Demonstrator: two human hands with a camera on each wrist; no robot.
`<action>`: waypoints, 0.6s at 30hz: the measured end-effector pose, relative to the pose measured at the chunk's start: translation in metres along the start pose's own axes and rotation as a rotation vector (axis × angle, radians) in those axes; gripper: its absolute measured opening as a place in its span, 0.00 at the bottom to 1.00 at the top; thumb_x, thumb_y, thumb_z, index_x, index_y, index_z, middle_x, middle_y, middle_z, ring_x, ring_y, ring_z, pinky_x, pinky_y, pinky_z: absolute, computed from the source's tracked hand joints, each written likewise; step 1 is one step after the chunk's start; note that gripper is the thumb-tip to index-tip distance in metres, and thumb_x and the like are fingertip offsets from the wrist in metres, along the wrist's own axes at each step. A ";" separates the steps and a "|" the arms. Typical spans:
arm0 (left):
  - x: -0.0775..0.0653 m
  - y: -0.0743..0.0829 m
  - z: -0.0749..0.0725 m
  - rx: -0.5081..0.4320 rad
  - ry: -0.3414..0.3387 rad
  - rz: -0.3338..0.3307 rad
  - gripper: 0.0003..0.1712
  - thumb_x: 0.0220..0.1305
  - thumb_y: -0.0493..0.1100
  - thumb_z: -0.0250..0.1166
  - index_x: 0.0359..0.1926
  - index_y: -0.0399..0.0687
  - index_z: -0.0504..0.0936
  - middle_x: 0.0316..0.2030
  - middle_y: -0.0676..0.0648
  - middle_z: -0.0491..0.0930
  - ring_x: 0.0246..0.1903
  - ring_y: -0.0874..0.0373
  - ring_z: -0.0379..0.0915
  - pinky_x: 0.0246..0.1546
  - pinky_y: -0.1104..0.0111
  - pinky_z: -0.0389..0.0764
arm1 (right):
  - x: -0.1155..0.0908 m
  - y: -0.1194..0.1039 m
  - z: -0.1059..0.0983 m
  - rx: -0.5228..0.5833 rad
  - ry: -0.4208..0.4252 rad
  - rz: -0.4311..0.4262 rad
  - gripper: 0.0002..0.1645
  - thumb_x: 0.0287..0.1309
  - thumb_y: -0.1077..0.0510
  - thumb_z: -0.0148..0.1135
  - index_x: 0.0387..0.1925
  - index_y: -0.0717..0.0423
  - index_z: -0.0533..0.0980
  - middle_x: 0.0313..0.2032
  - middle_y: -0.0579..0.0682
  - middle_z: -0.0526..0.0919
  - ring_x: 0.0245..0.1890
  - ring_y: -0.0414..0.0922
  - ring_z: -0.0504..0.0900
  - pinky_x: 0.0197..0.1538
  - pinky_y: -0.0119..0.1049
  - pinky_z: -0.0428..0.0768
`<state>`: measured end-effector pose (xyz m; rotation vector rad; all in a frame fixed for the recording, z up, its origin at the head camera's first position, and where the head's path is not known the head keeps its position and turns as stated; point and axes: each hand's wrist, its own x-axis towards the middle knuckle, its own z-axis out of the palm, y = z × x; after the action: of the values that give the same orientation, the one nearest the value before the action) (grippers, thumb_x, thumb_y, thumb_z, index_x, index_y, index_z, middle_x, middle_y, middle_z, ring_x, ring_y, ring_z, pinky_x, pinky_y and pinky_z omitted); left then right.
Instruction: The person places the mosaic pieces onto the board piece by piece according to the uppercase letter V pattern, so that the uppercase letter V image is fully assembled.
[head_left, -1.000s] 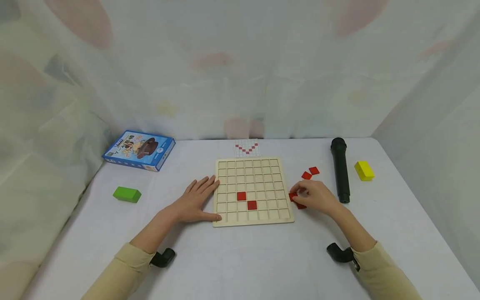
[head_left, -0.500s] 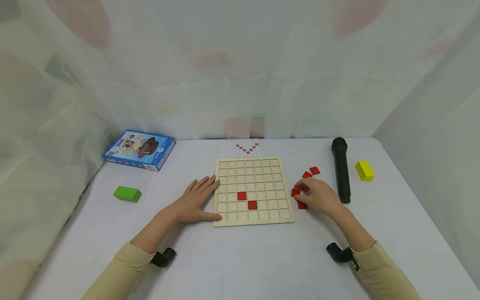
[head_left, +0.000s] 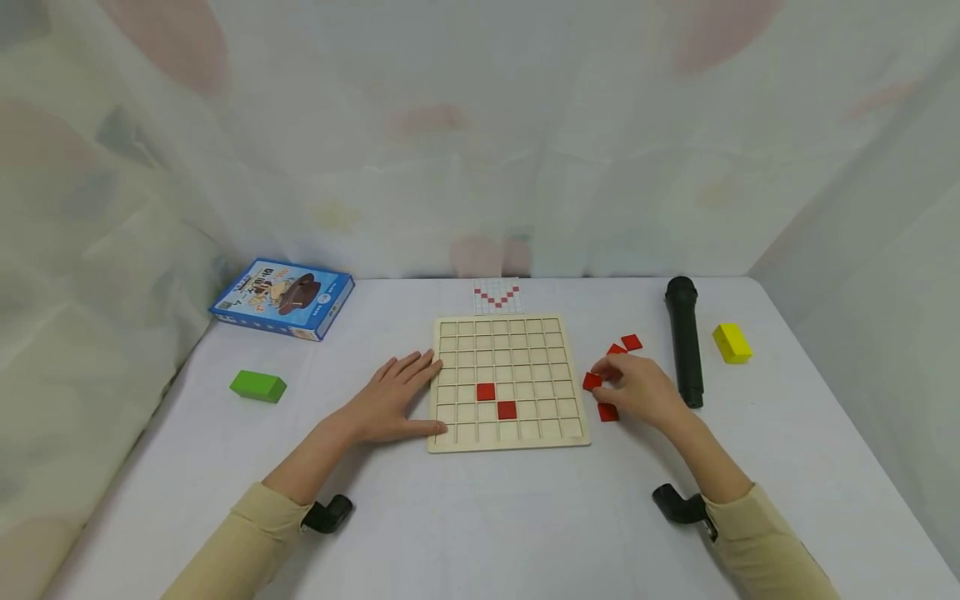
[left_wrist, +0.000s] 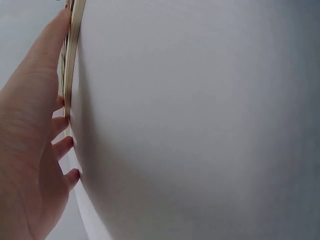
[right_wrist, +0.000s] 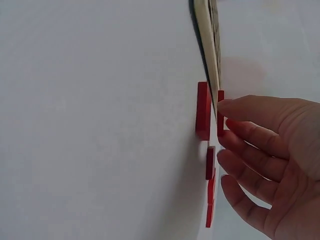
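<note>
My right hand (head_left: 637, 392) pinches a small square red tile (head_left: 592, 381) between thumb and fingers, just right of the wooden grid board (head_left: 512, 383). In the right wrist view this held tile (right_wrist: 220, 114) stands off the table, above several other red tiles. One loose tile (head_left: 608, 412) lies below the hand and another tile (head_left: 632, 342) beyond it. Two red tiles sit diagonally in the board's cells: one tile (head_left: 486, 392) and, lower right of it, a second tile (head_left: 507, 410). My left hand (head_left: 386, 404) rests with spread fingers against the board's left edge.
Behind the board lies a pattern card (head_left: 498, 297) with red squares in a V. A blue box (head_left: 283, 297) and a green block (head_left: 258, 386) lie on the left. To the right are a black microphone (head_left: 684, 342) and a yellow block (head_left: 732, 343).
The tile in my right hand has come away from the loose tile below it, moving slightly right and up. My left hand keeps its place on the board.
</note>
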<state>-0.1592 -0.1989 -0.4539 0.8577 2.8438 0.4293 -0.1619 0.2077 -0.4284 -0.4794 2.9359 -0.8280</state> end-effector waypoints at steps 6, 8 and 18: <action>0.001 -0.001 -0.001 -0.006 0.064 0.000 0.47 0.62 0.70 0.59 0.73 0.48 0.62 0.73 0.44 0.55 0.72 0.44 0.49 0.70 0.47 0.51 | 0.009 -0.015 0.004 0.087 -0.010 -0.029 0.15 0.53 0.59 0.70 0.44 0.56 0.82 0.34 0.47 0.82 0.36 0.46 0.76 0.38 0.38 0.77; 0.002 -0.001 -0.002 -0.006 0.084 0.004 0.43 0.64 0.67 0.59 0.71 0.47 0.65 0.72 0.43 0.59 0.71 0.45 0.53 0.70 0.48 0.53 | 0.013 -0.024 0.007 0.124 -0.023 -0.041 0.15 0.53 0.59 0.71 0.44 0.56 0.82 0.35 0.47 0.82 0.36 0.46 0.77 0.37 0.38 0.77; 0.003 -0.002 -0.001 -0.010 0.153 0.044 0.32 0.66 0.58 0.62 0.65 0.45 0.74 0.67 0.42 0.68 0.66 0.45 0.63 0.66 0.50 0.62 | 0.036 -0.060 0.034 0.202 -0.084 -0.100 0.15 0.53 0.56 0.73 0.43 0.53 0.82 0.36 0.45 0.82 0.37 0.44 0.77 0.37 0.36 0.77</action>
<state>-0.1631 -0.1986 -0.4532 0.9253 2.9625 0.5368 -0.1749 0.1305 -0.4254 -0.6325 2.7336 -1.0738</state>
